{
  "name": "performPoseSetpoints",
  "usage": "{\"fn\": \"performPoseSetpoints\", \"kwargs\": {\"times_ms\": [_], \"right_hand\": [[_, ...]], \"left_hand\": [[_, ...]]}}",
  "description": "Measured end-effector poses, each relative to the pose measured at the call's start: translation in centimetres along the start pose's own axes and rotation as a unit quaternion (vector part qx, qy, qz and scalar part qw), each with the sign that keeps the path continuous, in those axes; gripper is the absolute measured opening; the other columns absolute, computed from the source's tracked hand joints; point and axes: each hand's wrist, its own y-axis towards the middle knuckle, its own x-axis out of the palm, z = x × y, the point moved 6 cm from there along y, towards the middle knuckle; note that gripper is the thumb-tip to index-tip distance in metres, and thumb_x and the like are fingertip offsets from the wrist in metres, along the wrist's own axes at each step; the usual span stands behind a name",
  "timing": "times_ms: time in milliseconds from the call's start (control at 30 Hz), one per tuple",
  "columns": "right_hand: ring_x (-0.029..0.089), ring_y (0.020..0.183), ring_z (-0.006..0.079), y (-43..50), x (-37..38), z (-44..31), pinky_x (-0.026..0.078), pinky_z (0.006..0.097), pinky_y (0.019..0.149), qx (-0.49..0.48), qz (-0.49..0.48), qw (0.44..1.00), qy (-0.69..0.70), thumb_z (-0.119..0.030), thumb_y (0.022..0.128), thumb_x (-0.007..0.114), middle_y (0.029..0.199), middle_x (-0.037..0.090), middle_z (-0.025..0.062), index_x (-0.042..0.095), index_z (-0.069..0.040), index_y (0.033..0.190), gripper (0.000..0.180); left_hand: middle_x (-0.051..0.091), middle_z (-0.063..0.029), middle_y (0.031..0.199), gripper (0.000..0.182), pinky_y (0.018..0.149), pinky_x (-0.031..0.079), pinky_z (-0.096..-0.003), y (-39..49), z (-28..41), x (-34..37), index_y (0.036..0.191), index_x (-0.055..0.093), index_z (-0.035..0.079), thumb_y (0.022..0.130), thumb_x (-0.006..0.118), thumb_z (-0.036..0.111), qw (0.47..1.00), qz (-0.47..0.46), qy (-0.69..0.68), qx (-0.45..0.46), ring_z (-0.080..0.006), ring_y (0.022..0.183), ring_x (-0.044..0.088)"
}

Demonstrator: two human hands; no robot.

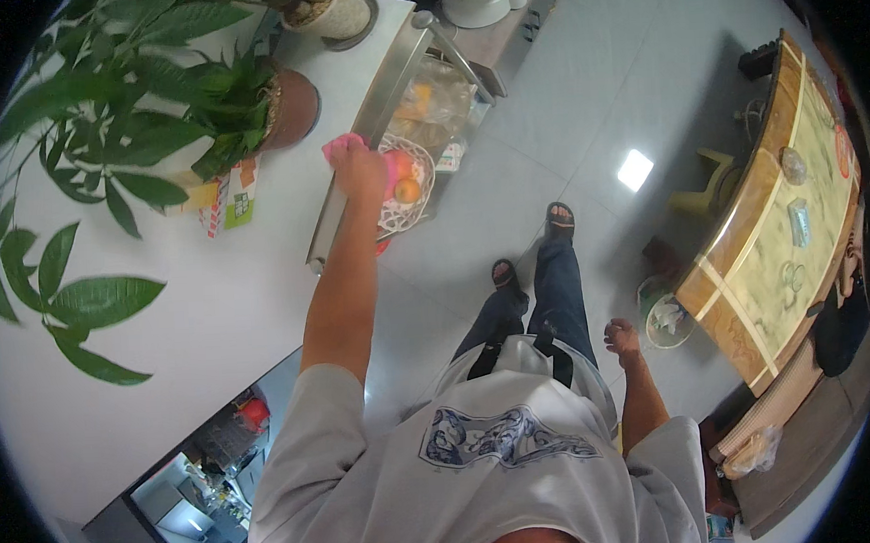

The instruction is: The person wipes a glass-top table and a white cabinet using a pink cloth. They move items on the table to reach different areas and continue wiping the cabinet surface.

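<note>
My left hand (360, 170) presses a pink cloth (342, 146) against the metal edge rail (390, 80) of a white-topped cabinet or rack; part of the cloth shows on both sides of the hand. Right beside it, on a lower level, a white woven basket (424, 188) holds red and orange fruit (407, 191). Above the basket in the view lies a clear plastic bag (438, 100) with orange things inside. Hanging low near a waste bin (669, 323), my right hand (622, 336) has loosely curled fingers and no object visible in it.
Potted plants (293, 106) stand on the white top (279, 205), with small cartons (241, 192) near their leaves. A stone-patterned table (791, 256) at the right bears a glass cup and small items. A yellow stool (708, 187) is beside it. Grey tiles (511, 173) form the floor.
</note>
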Motion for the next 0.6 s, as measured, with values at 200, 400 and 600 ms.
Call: {"fn": "performPoseSetpoints", "kwargs": {"times_ms": [200, 400, 600], "right_hand": [[0.065, 0.080, 0.0167, 1.3, -2.1, -2.5, 0.052, 0.0332, 0.068, -0.054, -0.033, 0.994, 0.092, -0.025, 0.092, 0.064, 0.095, 0.065, 0.0036, 0.056, -0.010, 0.132, 0.044], [0.064, 0.079, 0.0164, 2.4, -3.8, -3.3, 0.052, 0.0327, 0.067, 0.032, 0.021, 0.999, 0.037, -0.023, 0.090, 0.064, 0.094, 0.064, 0.0035, 0.057, -0.010, 0.131, 0.043], [0.064, 0.080, 0.0166, 3.7, -4.3, -4.5, 0.052, 0.0326, 0.068, 0.018, 0.006, 0.999, 0.043, -0.025, 0.089, 0.067, 0.097, 0.066, 0.0042, 0.057, -0.009, 0.130, 0.046]], "left_hand": [[0.061, -0.0212, 0.122, 0.026, 0.097, 0.051, -0.0503, 5.8, 7.7, 0.4, 0.107, 0.070, 0.006, 0.087, 0.060, 0.018, 0.997, -0.052, 0.023, -0.052, -0.0389, 0.119, 0.057], [0.061, -0.0181, 0.121, 0.024, 0.095, 0.052, -0.0498, 6.9, 9.8, 0.4, 0.106, 0.069, 0.005, 0.086, 0.062, 0.016, 0.996, -0.026, 0.050, -0.064, -0.0367, 0.120, 0.056], [0.059, -0.0176, 0.121, 0.022, 0.098, 0.049, -0.0492, 10.3, 12.5, 2.1, 0.107, 0.068, 0.007, 0.087, 0.060, 0.014, 0.997, -0.016, 0.034, 0.071, -0.0382, 0.120, 0.054]]}}
